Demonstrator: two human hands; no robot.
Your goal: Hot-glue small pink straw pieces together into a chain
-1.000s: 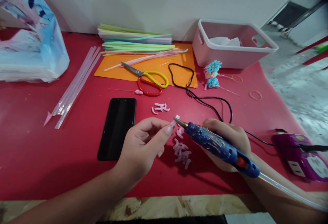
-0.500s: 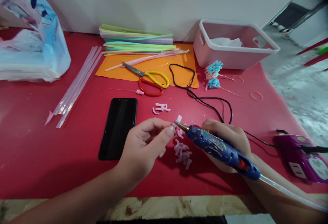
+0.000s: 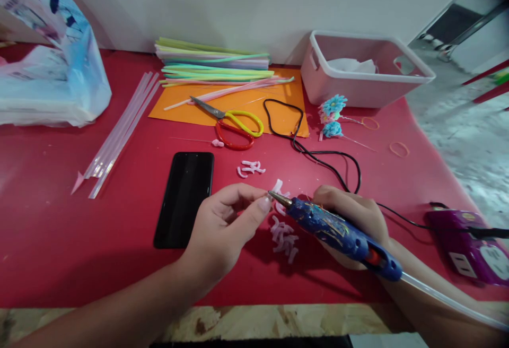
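My left hand (image 3: 222,228) pinches a small curled pink straw piece (image 3: 277,185) between thumb and fingertips, just above the red table (image 3: 59,231). My right hand (image 3: 352,218) grips a blue hot glue gun (image 3: 338,231), whose metal nozzle touches the pinched piece. A clear glue stick pokes out of the back of the gun. Several more cut pink straw pieces (image 3: 284,236) lie under the gun, and a few others (image 3: 251,168) lie further back.
A black phone (image 3: 185,197) lies left of my hands. Scissors (image 3: 230,121) rest on orange paper (image 3: 234,101) before stacked coloured straws (image 3: 214,64). Clear glue sticks (image 3: 119,133), a plastic bag (image 3: 47,67), a pink basket (image 3: 363,69), blue straw flowers (image 3: 331,114), a black cord (image 3: 318,151) and a purple power strip (image 3: 469,244) surround them.
The glue gun's nozzle has edged slightly left and down onto the pinched straw piece. My left hand has stayed almost still.
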